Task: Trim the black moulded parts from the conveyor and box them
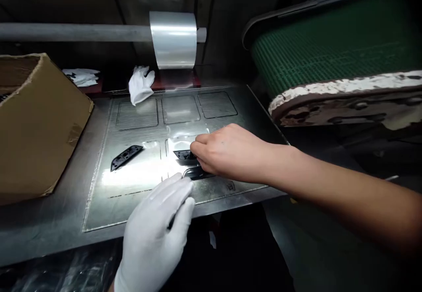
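Nearest, gloved left hand (154, 235), fingers loosely curled, touching black plastic part (197, 173) at metal plate (138, 195) front edge. Just beyond, bare right hand (224, 153) pinching second black part (183, 155). Farther left, third black piece (125, 156) lying alone. Beyond, loose white glove (140, 84), film roll (173, 39).

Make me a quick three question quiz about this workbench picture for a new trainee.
1. True or false: the left hand wears a white glove.
2. Which hand touches the black part on the metal plate: A the left, B the right hand?
3. What hangs on the bar at the back?

Key: 1 true. 2 B. 3 A roll of clear film.
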